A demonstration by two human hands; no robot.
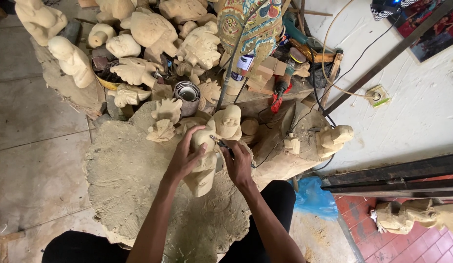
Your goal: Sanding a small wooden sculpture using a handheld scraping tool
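Note:
My left hand [183, 157] grips a pale wooden figure [203, 168] that stands tilted on a large rough wood slab [124, 180]. The fingers wrap over the figure's upper part. My right hand [237, 163] holds a slim rotary carving tool [220, 143] with its tip against the figure's upper right side. A dark flexible shaft [231, 68] rises from the tool toward the back. Just behind stands another round-headed wooden figure [228, 122].
Several unfinished wood carvings [153, 34] crowd the back, with a metal can [187, 95], small wood blocks [260, 75] and a painted carving [248, 22]. Another carving [333, 139] stands right, a blue bag [314, 197] below it. Cables run along the white wall [411, 107].

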